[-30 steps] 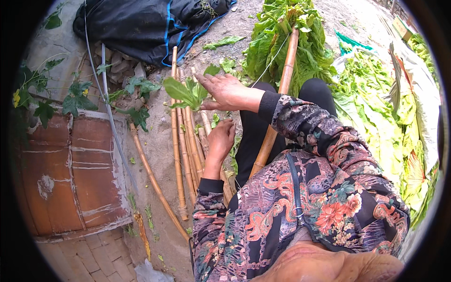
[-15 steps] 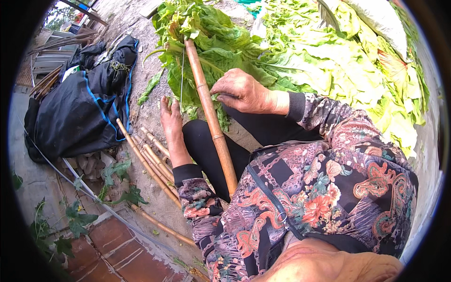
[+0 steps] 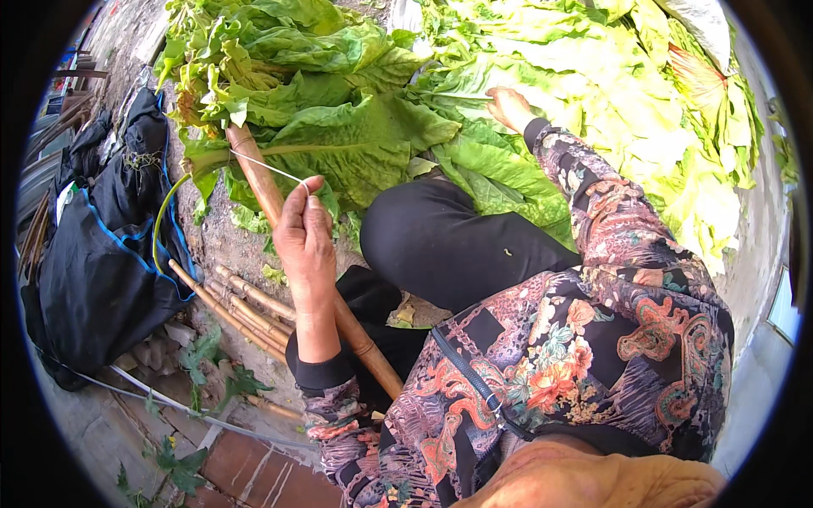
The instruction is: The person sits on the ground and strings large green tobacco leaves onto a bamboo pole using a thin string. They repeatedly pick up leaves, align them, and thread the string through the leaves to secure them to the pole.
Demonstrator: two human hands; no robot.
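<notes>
**String pulled tight, other hand off for another leaf**

Since a moment ago the left hand has left the ground and now pinches the thin white string taut, fingers closed on it, right over the bamboo pole. The right hand has come off the pole and stretches into the pile of loose leaves; can't tell if it's gripping yet. Bundled leaves at the pole's far end look broad, floppy, crinkly (spare bamboo sticks lie beside a dark bag).
</notes>
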